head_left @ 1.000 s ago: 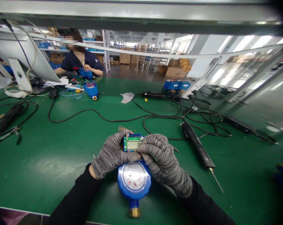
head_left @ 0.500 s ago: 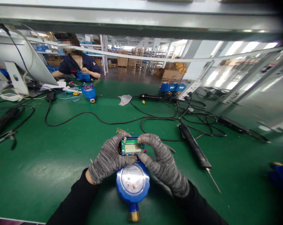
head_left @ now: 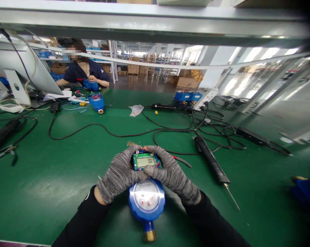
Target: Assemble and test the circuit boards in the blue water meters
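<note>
The left hand [head_left: 120,173] stays curled around the left side of the display [head_left: 143,162], just beyond the meter [head_left: 146,200] on the table [head_left: 67,192]. The right hand [head_left: 173,173], fingering the display's right corner a second ago, now wraps that side, apparently steadying it and leaving the digits [head_left: 150,161] uncovered.

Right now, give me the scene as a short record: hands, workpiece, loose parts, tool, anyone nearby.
Left hand: gloved, holding the left side of the display unit
Right hand: gloved, holding its right side, thumb at the lower edge
Screen: shows 0.0
Round blue meter: dial up, brass end toward the wearer
Small brass-coloured pieces: loose on the green table, beyond the hands
Black tool with thin metal tip: lying to the right
Co-worker: across the table, far left
</note>
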`<state>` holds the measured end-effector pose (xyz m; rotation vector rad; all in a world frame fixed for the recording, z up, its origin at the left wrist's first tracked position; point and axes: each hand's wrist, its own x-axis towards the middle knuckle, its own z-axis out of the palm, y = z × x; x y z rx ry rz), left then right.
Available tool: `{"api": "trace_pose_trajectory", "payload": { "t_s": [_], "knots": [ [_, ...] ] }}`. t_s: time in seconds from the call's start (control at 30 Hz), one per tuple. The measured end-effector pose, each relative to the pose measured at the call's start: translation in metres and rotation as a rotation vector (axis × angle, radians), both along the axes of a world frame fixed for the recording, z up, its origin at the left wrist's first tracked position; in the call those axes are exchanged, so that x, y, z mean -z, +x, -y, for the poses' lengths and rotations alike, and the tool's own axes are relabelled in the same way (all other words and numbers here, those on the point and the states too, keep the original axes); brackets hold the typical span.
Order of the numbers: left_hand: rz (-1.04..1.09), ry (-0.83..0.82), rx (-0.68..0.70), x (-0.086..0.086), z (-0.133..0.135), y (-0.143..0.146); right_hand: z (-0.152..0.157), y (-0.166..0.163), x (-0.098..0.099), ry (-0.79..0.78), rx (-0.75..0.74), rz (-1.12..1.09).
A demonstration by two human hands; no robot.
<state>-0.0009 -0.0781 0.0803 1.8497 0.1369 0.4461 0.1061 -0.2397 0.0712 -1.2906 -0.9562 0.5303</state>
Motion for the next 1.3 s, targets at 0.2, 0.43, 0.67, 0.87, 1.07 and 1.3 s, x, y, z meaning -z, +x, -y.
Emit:
{"api": "trace_pose_trajectory", "payload": {
  "t_s": [0.2,0.43,0.67,0.87,1.07,1.3],
  "knots": [
    [-0.075,0.167,-0.045,-0.003,-0.001,0.002,-0.005,0.012,-0.003,-0.045,0.012,0.211],
    [-0.071,0.11,0.128,-0.01,-0.004,-0.004,-0.008,0.017,0.005,-0.042,0.016,0.367],
    [0.055,0.214,-0.085,0.006,-0.017,-0.04,-0.004,0.017,0.001,-0.137,0.092,0.512],
    [0.245,0.736,-0.342,0.029,0.003,-0.058,-0.006,0.015,0.003,-0.126,0.115,0.591],
    [0.287,0.856,-0.346,0.029,0.013,-0.058,-0.006,0.016,0.004,-0.139,0.139,0.609],
    [0.293,0.795,-0.244,0.03,0.004,-0.056,-0.006,0.017,0.006,-0.12,0.152,0.649]
  ]
}}
